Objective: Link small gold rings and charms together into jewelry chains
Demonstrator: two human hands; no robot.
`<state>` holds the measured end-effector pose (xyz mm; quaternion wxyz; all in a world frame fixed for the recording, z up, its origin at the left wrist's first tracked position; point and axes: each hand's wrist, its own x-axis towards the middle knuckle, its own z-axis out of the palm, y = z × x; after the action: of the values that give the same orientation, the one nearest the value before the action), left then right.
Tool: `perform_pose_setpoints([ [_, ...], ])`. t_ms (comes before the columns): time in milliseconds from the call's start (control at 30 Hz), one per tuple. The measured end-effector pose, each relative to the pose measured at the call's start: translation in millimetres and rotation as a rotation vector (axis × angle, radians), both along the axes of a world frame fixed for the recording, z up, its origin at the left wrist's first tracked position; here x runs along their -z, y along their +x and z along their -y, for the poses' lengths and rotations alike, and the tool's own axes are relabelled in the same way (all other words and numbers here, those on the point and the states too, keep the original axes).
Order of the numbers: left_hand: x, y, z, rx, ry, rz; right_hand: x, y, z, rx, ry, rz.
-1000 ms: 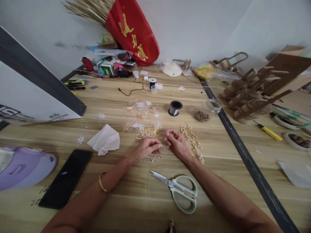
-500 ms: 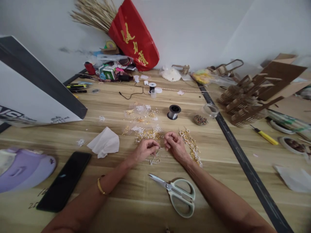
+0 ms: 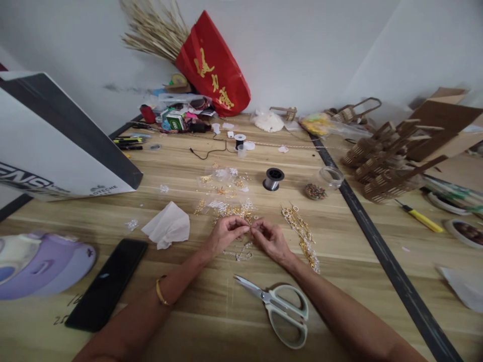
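Note:
My left hand (image 3: 229, 234) and my right hand (image 3: 270, 239) meet fingertip to fingertip over the middle of the table, each in a pinch. What they pinch is too small to make out. A thin silver chain (image 3: 243, 255) lies below the fingertips. Just beyond my left hand is a pile of gold and silver beads (image 3: 241, 213), partly covered by the fingers. To the right of my right hand lie gold and silver bead strands (image 3: 304, 234). Scissors (image 3: 277, 306) with pale green handles lie nearer, blades pointing left.
Left are a white tissue (image 3: 168, 227), a black phone (image 3: 106, 285) and a large white box (image 3: 56, 151). Beyond the beads stands a wire spool (image 3: 273, 179), with a dish of small beads (image 3: 316, 191) to its right. A yellow cutter (image 3: 421, 219) lies far right.
My right hand has moved left and down toward my left hand, closing the gap between the fingertips. The whole view has shifted slightly.

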<state>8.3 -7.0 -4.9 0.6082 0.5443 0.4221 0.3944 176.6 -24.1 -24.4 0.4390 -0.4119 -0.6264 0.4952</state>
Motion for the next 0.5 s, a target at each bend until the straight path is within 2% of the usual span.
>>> perform_pose_setpoints([
  [300, 3.7, -3.4, -1.1, 0.045, 0.062, -0.040, -2.5, -0.1, 1.3, -0.048, 0.142, 0.164],
  [500, 4.3, -3.6, 0.1, 0.053, 0.080, -0.064, -3.9, -0.3, 1.6, -0.049, 0.151, 0.201],
])
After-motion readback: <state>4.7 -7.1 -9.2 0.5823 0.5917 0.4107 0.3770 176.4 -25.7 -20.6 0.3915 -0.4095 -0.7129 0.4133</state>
